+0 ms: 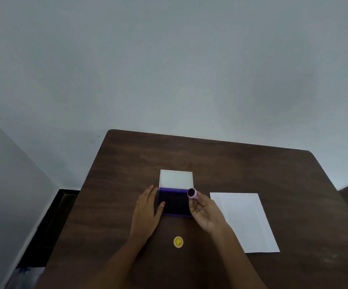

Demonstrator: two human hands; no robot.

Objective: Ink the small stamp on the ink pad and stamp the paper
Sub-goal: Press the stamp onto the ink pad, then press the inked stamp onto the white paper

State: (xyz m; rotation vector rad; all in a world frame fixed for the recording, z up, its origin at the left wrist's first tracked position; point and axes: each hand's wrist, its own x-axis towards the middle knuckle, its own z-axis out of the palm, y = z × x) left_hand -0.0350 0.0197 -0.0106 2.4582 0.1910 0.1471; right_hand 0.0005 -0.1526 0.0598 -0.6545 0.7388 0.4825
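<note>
The stamp (193, 193) is sitting in the fingertips of the right hand (204, 213), lifted over the far right corner of the pad (174, 202). It is lying tilted, its dark round face turning up and away from the person, its pink barrel pointing back into the fingers. The right hand is closing on the barrel, palm facing left and partly upward, wrist coming in from the near right of the pad and covering the pad's right edge.

The pad is lying open on the table (210, 163), its dark ink bed showing inside a purple rim, and its white lid (176, 178) is standing up from the pad's far edge. The left hand (147, 211) is resting flat against the pad's left side, fingers stretched forward along the rim, thumb reaching onto the ink bed; it is gripping nothing, only pressing.

The paper (244, 222) is lying flat to the right of the pad, well apart from it. A yellow cap (178, 241) with a smiley is lying near the pad, between the two forearms.
</note>
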